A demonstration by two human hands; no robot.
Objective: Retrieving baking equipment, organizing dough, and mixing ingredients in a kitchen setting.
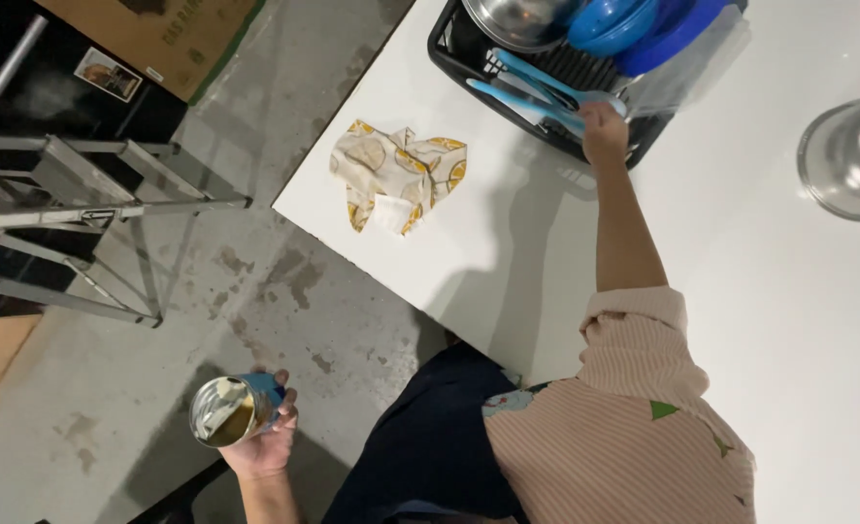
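1. While the person stands at the white counter [741, 291], seen from above, the left hand [260, 442] sits low in the lower left of the frame, out over the grey concrete floor [110, 388].
2. That hand is curled around a shiny metal cup [231, 409] with a blue outside; the fingers wrap its side and its open mouth faces up toward the camera.
3. Up in the upper right, the right hand [603, 126] reaches to a black dish rack [449, 44] on the counter, its arm stretched out from a rolled, striped pink sleeve [634, 340].
4. Its fingers are closed on light blue utensils [532, 87], whose long handles lie across the rack's front edge.
5. Inside the rack sit a steel bowl [517, 19] and blue bowls [634, 24].
6. Left of the rack, near the counter's corner, lies a crumpled cloth with a lemon print [396, 175], well apart from both hands.
7. At the right edge stands a glass lid or bowl [852, 155]; I cannot tell which.
8. A metal stepladder [71, 204] stands at the left of the frame on the floor.
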